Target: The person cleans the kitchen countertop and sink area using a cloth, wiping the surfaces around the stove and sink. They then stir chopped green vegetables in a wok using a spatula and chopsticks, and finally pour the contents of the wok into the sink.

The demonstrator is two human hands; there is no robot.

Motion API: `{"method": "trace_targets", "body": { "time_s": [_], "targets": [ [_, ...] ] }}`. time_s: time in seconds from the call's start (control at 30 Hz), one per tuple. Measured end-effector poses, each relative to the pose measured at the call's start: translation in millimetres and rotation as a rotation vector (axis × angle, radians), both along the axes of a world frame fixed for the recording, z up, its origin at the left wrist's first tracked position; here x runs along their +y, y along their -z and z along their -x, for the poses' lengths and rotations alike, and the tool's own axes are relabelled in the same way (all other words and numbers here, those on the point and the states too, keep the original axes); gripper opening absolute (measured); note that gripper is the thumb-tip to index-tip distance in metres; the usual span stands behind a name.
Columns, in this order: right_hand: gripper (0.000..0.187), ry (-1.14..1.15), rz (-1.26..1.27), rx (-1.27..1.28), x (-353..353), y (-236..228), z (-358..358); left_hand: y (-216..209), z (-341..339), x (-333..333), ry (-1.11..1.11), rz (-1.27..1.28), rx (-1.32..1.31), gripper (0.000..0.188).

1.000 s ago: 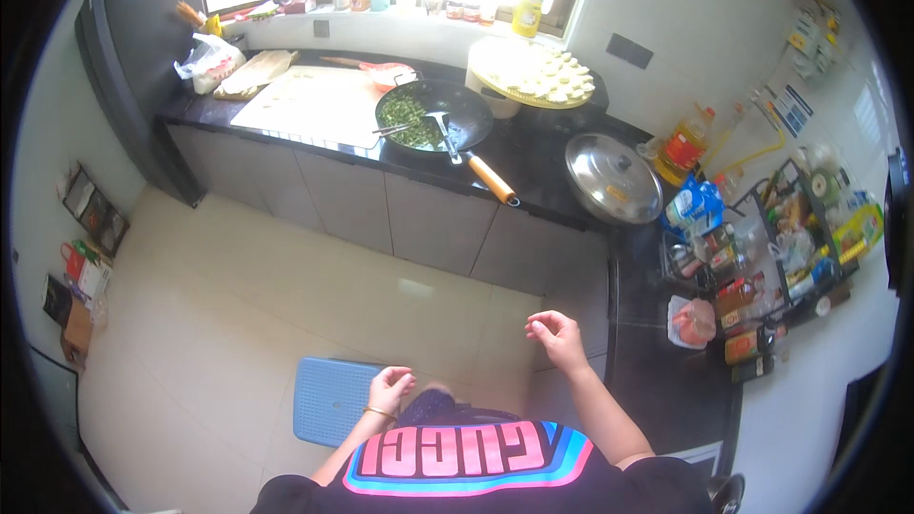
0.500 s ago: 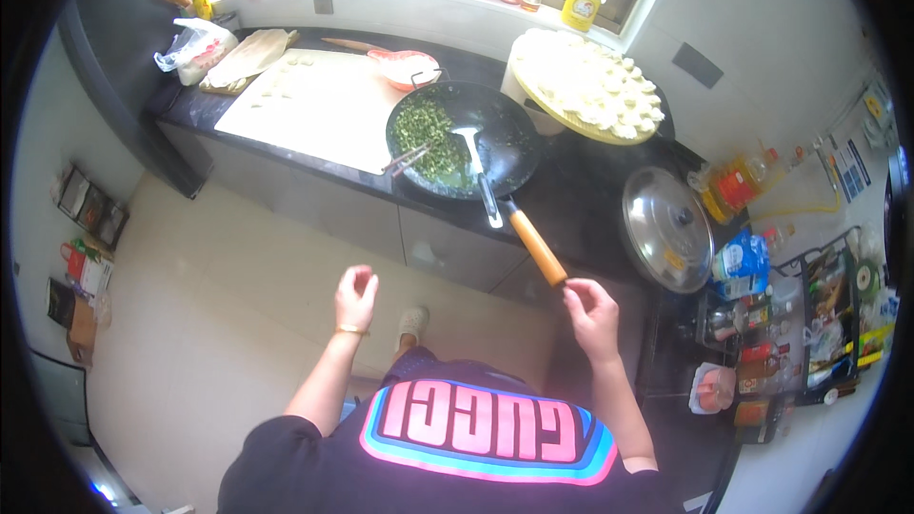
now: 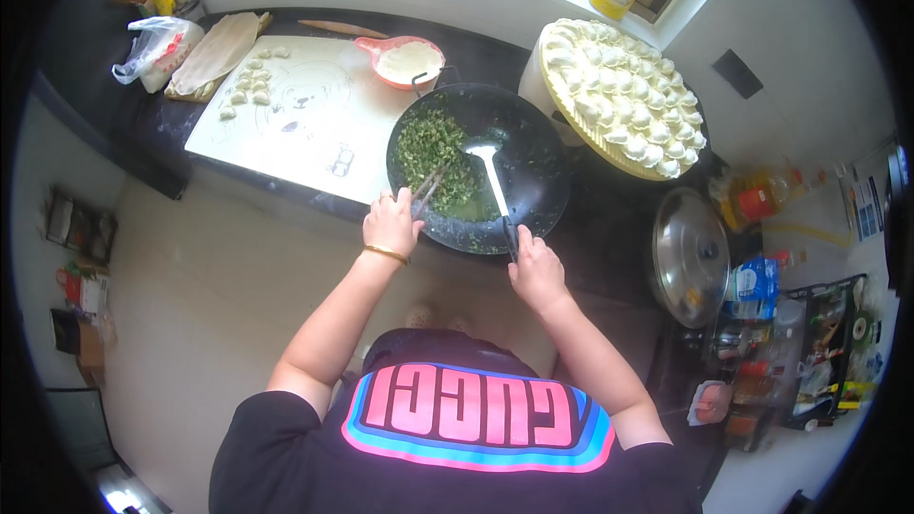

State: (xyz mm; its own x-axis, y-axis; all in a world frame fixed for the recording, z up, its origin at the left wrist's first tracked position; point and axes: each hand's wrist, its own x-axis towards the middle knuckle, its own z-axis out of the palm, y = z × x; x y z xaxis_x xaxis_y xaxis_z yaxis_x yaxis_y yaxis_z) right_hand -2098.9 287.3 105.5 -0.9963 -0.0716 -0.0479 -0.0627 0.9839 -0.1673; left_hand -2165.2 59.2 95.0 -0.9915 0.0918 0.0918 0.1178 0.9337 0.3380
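Observation:
A black wok stands on the counter, with chopped green filling heaped on its left side. My left hand is at the wok's near left rim, closed round a pair of chopsticks whose tips reach into the filling. My right hand grips the dark handle of a spatula at the near rim. The spatula's pale blade rests inside the wok, beside the filling. The wok's wooden handle does not show.
Left of the wok lies a white board with several small dough pieces. Behind sits a pink bowl of flour. A yellow round tray full of dumplings stands at right, near a metal lid and bottles.
Both hands have moved forward to the wok. The left has taken hold of the chopsticks, the right the spatula, leaving the wok's wooden handle. The view has shifted closer to the counter.

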Motion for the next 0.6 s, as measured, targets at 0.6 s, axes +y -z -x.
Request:
{"method": "trace_targets", "body": {
  "time_s": [0.6],
  "targets": [
    [0.042, -0.171, 0.093, 0.116, 67.3, -83.5, 36.2, 0.5, 16.7, -24.6, 0.025, 0.237, -0.011, 0.033]
  ]
}}
